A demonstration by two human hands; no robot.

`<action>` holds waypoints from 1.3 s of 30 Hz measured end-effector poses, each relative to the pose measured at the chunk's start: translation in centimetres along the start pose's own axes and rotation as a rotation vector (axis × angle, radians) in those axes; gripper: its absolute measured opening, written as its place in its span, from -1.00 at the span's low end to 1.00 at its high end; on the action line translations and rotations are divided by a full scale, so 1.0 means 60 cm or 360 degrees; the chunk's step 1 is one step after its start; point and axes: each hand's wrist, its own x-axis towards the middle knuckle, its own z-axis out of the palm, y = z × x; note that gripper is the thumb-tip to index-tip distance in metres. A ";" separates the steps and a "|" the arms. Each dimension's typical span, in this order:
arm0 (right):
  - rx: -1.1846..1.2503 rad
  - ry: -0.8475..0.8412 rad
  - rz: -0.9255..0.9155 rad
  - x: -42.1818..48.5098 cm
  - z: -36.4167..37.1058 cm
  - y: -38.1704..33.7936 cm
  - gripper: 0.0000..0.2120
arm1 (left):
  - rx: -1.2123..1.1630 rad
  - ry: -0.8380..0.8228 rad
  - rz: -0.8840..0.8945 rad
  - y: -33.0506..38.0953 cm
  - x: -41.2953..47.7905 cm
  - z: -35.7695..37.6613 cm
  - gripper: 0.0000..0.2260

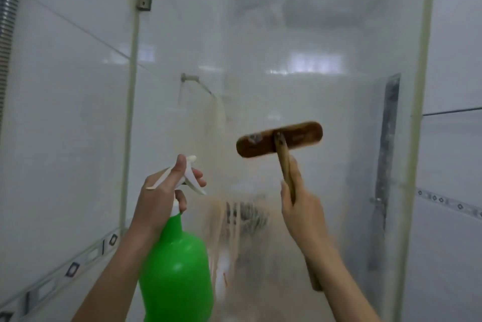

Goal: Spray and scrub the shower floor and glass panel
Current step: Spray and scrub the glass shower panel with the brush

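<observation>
facing cloudy glass panel (300, 61), white tiled walls (65, 100), brush (279, 139) against glass

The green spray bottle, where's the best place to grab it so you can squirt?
Probably the thin white neck of the green spray bottle, just under the trigger, coming from behind the nozzle. The body is fat and round; the neck fits a closed fist, leaving fingers for the trigger. The left hand grips it there.
</observation>
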 end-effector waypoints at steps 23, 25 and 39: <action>-0.0022 -0.0315 0.0109 -0.296 0.154 0.100 -0.32 | 0.0541 0.0225 -0.0203 -0.154 -0.156 -0.089 -0.58; -0.0024 -0.0344 0.0226 -0.337 0.156 0.101 -0.28 | 0.0579 0.0207 -0.0156 -0.156 -0.167 -0.104 -0.58; 0.0086 -0.0341 0.0187 -0.269 0.209 0.011 -0.43 | 0.0477 0.0268 -0.0208 -0.161 -0.155 -0.172 -0.53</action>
